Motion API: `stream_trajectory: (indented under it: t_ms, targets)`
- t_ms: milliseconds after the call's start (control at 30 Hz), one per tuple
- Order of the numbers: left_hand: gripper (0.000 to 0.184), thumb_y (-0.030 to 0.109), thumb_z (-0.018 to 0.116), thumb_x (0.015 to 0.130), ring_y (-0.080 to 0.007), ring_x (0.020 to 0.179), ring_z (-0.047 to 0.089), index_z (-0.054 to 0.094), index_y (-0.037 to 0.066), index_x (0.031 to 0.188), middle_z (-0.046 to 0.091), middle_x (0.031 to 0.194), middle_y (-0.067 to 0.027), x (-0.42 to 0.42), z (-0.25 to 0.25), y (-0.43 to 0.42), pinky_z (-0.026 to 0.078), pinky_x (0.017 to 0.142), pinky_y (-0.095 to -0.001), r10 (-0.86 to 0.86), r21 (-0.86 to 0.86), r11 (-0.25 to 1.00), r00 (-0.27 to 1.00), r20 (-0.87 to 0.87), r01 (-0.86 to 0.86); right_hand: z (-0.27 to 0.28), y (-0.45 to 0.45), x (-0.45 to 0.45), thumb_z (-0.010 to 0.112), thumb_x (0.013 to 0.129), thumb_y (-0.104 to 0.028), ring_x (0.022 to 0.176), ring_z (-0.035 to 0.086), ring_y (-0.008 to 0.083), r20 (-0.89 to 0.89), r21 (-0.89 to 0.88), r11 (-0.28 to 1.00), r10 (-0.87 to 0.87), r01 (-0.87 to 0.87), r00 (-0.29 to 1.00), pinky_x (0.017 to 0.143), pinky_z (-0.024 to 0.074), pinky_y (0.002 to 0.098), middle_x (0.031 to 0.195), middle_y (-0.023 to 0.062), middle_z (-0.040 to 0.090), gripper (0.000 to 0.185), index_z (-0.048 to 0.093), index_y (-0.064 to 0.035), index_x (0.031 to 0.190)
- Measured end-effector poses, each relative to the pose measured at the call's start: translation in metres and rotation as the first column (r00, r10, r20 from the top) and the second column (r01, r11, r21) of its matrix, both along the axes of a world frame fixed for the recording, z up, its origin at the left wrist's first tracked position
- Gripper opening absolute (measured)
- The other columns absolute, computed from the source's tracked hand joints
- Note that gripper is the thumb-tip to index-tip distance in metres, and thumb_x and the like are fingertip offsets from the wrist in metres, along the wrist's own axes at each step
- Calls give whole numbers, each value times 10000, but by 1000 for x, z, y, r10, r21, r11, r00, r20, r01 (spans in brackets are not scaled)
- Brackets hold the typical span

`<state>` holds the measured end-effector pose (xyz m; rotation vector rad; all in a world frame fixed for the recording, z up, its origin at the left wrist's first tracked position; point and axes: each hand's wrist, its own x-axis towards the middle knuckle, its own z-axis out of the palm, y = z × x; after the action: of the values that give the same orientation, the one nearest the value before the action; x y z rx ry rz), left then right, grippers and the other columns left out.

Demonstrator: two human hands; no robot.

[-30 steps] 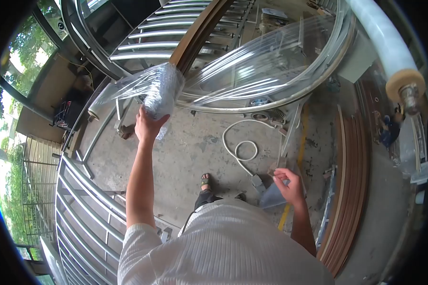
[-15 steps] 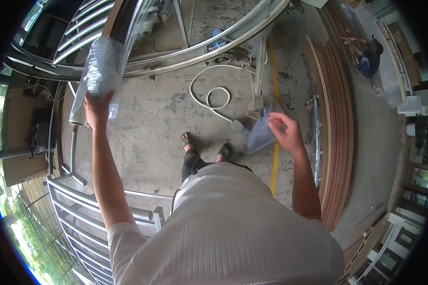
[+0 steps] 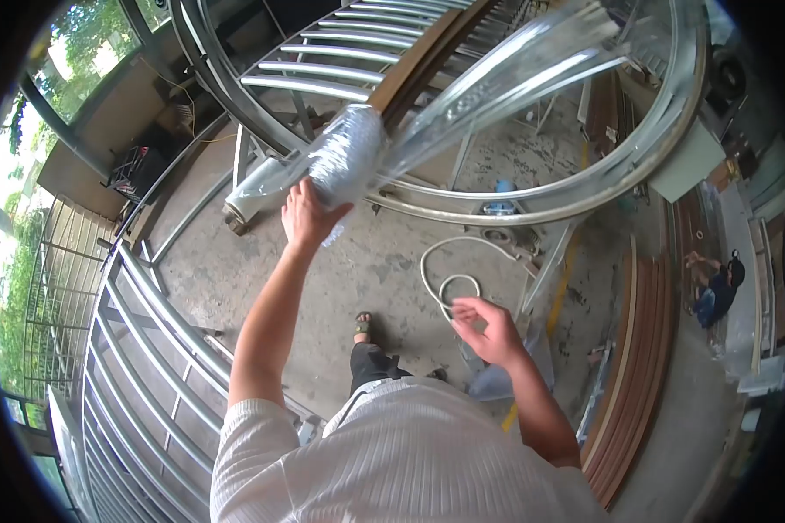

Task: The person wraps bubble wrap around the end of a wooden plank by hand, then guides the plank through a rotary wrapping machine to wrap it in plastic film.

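Still, the left hand [image 3: 310, 218] holds the near end of the wrapped bundle [image 3: 347, 155], fingers along its far side and thumb splayed across the end. That bundle, shiny and clear-skinned, sits directly against the palm and runs from it toward 1 o'clock, where the brown bar [image 3: 419, 57] comes out of the wrapping. What has just changed is at the other hand: half a second ago the fingertips of the right hand [image 3: 488, 331] were bunched together; now they are parted, nothing visible is between them, and the hand hangs in the air at the left hand's 4 o'clock. To my eye, that leaves the left hand alone in steadying the bundle, with the right one free. The clear film [image 3: 488, 100] has altered too: a broad sheet a second ago, it is now gathered into narrower bands leading off the bundle toward 2 o'clock. More film joins the bundle from a roll [image 3: 262, 181] at the left hand's 10 o'clock. Further out, the big metal ring [image 3: 558, 209] curves past at 3 o'clock, and silvery railings [image 3: 144, 375] stand toward 8 o'clock. From the right hand, the white hose [image 3: 423, 261] loops at 11 o'clock, while stacked brown lengths [image 3: 635, 349] and, beyond them, another person [image 3: 715, 292] lie around 3 o'clock.
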<state>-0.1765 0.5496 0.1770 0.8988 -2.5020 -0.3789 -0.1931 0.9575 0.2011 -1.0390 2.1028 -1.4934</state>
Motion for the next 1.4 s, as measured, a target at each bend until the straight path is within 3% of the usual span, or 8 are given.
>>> stream_trajectory:
  t_ms: [233, 367, 467, 633, 867, 1067, 1167, 1400]
  targets:
    - [852, 559, 900, 644, -344, 1129, 571, 550, 52, 1232, 592, 1178, -140, 3, -2, -26, 448, 954, -502, -87, -25, 996, 995, -43, 86, 43, -185, -18, 745, 917, -66, 1107, 715, 250, -93, -102, 978, 170, -179, 981, 943, 568, 352, 1204, 176, 719, 503, 554, 35, 1371]
    - [861, 530, 909, 631, -368, 1104, 575, 543, 40, 1238, 602, 1130, -161, 0, -10, -36, 441, 951, -501, -127, -19, 992, 987, -95, 126, 3, -253, -34, 758, 945, -207, 1141, 695, 319, 122, -102, 995, 7, 5, 993, 974, 567, 408, 1255, 251, 680, 575, 511, 38, 1403]
    - [866, 509, 917, 618, -376, 1060, 567, 540, 31, 1235, 590, 1093, -160, -1, -10, -47, 426, 938, -494, -212, 16, 976, 966, -150, 217, -26, -267, -41, 764, 951, -243, 1139, 691, 307, 159, 12, 991, -137, 136, 978, 970, 570, 401, 1245, 253, 676, 593, 505, 54, 1394]
    - [931, 486, 885, 680, -349, 1037, 561, 514, 7, 1387, 583, 1087, -159, 9, -11, -53, 427, 939, -462, -162, 116, 976, 971, -177, 184, -38, -265, -66, 742, 969, -169, 1084, 693, 191, 327, 165, 982, 34, -92, 945, 958, 562, 344, 1200, 128, 691, 502, 533, 34, 1378]
    - [755, 435, 913, 648, -383, 991, 579, 567, 28, 1182, 578, 1060, -182, 6, -10, -50, 462, 837, -496, -139, 176, 965, 951, -277, 193, -14, -283, -98, 721, 985, -187, 1081, 682, 196, 124, 173, 976, 115, -136, 986, 944, 547, 335, 1193, 165, 697, 462, 558, 54, 1343]
    - [852, 508, 891, 672, -378, 1054, 606, 556, 37, 1298, 615, 1083, -172, 21, -9, -73, 481, 917, -467, -276, 168, 937, 945, -177, 305, -6, -294, -122, 602, 1059, -218, 1027, 678, 154, 296, 270, 933, 154, -238, 943, 885, 553, 309, 1179, 118, 704, 423, 533, 49, 1379]
    - [772, 539, 870, 714, -364, 1020, 683, 650, 56, 1274, 683, 1069, -180, 16, 24, -105, 534, 875, -456, -388, 426, 827, 921, -39, 367, -2, -301, -126, 648, 1022, -110, 1113, 658, 177, 287, 167, 938, 248, -303, 925, 959, 519, 298, 1234, 143, 672, 347, 543, 56, 1308]
    - [641, 495, 656, 1006, -210, 1090, 673, 591, -43, 1347, 730, 1186, -150, -122, 38, -208, 519, 955, -342, -356, 568, 638, 853, -381, 520, 49, -315, -112, 770, 949, -206, 1100, 723, 309, 269, 305, 931, 120, -203, 956, 952, 590, 405, 1178, 255, 706, 591, 496, 92, 1379]
